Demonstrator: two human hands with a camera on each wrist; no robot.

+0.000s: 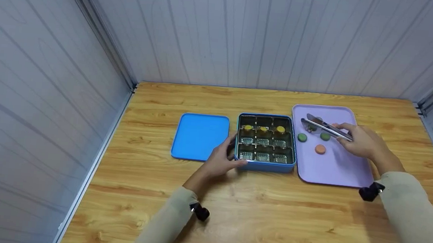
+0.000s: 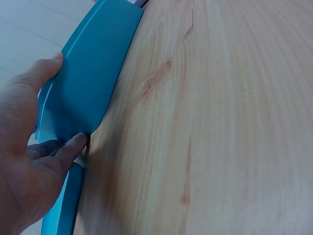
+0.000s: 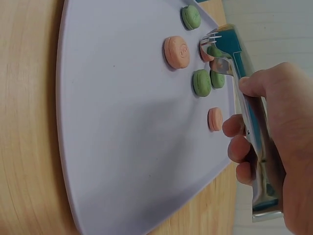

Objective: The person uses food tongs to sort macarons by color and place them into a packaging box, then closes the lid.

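Head view looks down from afar; wrist views sit close — all share the table (image 1: 270, 222).

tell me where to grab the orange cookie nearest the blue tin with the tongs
Take the orange cookie across its rounded edge, one tong tip on each side, coming straight down from above. It lies flat on the purple tray, apart from the green cookies, so its sides look free. The tongs in the right hand already hover just beyond it.
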